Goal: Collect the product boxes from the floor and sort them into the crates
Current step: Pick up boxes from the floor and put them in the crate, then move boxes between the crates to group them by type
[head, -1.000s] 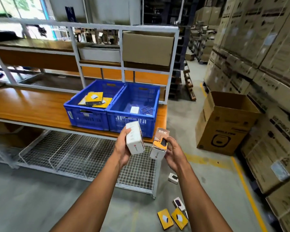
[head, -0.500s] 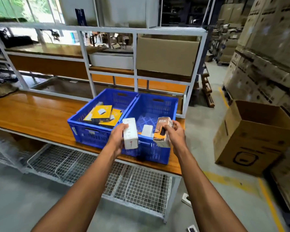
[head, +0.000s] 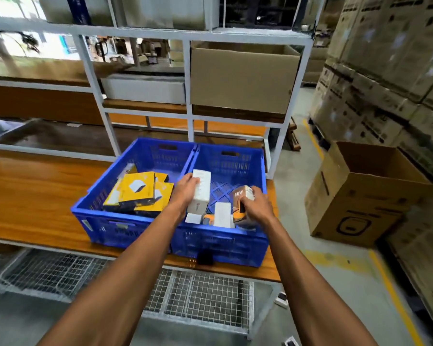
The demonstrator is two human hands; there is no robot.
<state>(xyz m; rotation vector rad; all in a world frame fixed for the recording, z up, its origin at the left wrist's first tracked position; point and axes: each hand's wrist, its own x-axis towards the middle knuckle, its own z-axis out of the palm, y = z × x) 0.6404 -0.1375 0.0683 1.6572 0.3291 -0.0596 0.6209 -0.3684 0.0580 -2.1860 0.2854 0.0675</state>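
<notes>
Step in hand: depositing. Left hand (head: 185, 187) grips white box (head: 199, 193), right hand (head: 254, 204) grips orange-and-white box (head: 243, 196), both over right blue crate (head: 235, 156), frame centre, on counter (head: 35, 196). Next: lower, release; floor boxes (head: 281, 298) remain lower right.

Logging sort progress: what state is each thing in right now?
Left hand: grips white box over right crate.
Right hand: grips 65W box in right crate.
Left crate: holds yellow boxes.
Floor carton: open.
</notes>
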